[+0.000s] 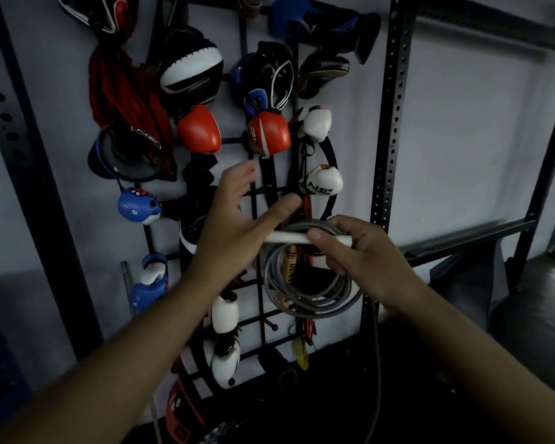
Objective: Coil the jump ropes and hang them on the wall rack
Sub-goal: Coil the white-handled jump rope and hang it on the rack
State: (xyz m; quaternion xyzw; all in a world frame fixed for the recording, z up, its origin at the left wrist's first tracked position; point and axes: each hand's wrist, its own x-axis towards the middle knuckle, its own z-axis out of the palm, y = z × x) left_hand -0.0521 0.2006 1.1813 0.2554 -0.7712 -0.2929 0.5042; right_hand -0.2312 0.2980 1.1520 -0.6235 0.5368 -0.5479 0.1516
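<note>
I see the gray jump rope (308, 277) wound in a round coil, hanging in the air in front of the black wall rack (260, 302). My right hand (362, 251) curls its grip around the rope's white handle (298, 240) and the top of the coil, while my left hand (234, 216) is released, fingers straight, just beside the handle's tip. Red, white and blue boxing gloves (268, 133) hang on the rack behind.
</note>
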